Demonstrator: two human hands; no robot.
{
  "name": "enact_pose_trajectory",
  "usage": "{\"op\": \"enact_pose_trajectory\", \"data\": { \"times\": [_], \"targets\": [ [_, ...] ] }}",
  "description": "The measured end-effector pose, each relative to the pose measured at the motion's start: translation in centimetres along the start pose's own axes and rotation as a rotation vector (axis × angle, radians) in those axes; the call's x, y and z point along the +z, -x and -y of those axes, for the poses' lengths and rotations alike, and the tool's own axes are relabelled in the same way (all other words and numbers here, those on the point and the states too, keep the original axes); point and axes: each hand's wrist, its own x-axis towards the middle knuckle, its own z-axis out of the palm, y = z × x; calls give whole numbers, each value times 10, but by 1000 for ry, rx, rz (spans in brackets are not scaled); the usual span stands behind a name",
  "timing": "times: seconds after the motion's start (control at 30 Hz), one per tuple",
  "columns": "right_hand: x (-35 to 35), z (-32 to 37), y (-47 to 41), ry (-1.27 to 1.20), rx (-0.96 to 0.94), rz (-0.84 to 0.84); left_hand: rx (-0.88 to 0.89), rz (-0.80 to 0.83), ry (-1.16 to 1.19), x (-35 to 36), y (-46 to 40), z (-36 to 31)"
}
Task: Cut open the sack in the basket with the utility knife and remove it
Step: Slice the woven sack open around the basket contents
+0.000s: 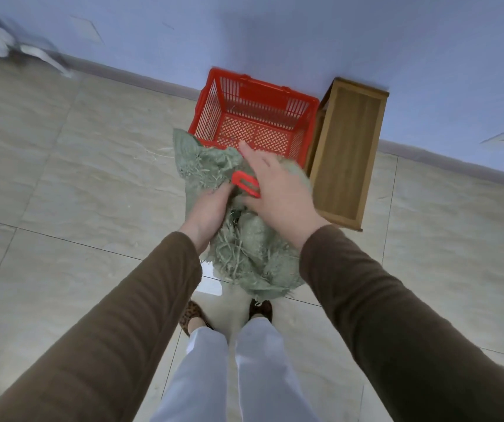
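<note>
The green woven sack (244, 239), frayed and torn with loose strands hanging from it, is out of the red basket (253, 117) and held in the air just in front of the basket's near rim, above the person's feet. The left hand (211, 208) grips a bunched fold of the sack from the left side, fingers curled into the cloth. The right hand (278, 190) lies over the top of the sack with its fingers fairly straight and the forefinger stretched toward the basket; the red utility knife (246, 184) sticks out from under its palm, on the side nearer the left hand, but how the thumb or fingers hold the knife cannot be told, since the hand covers most of it. The upper corner of the sack overlaps the basket's near left corner and hides part of that rim. The basket stands on the pale tiled floor (77, 178) against a blue wall (275, 35), its latticed bottom bare. Just to the right of the basket, touching or nearly touching it, stands a wooden box (348, 147), also against the wall. A few loose fibres lie on the floor left of the basket. Both arms wear brown sleeves (122, 330), and below the sack show light trousers (244, 376) and patterned shoes (192, 315)
</note>
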Motion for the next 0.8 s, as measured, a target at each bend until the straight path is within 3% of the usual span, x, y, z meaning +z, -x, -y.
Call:
{"op": "enact_pose_trajectory", "data": {
  "times": [0.17, 0.27, 0.43, 0.53, 0.6, 0.73, 0.8],
  "targets": [
    [20, -20, -25, -476, 404, 122, 78, -19, -183, -22, 4, 16],
    [18, -29, -25, -866, 650, 157, 8, -31, -247, -43, 5, 29],
    [24, -40, -15, -1186, 822, 339, 34, -112, -391, -59, 3, 38],
    [27, -41, -11, -1346, 857, 389, -90, -21, 225, -53, 6, 28],
    [27, -45, -11, -1427, 888, 311, -210, 59, 511, -51, 11, 25],
    [27, -50, -9, -1300, 950, 75, -282, 102, 568, -39, 15, 28],
    [21, -46, -5, -1122, 814, -37, -292, 112, 613, -30, 16, 28]
  ]
}}
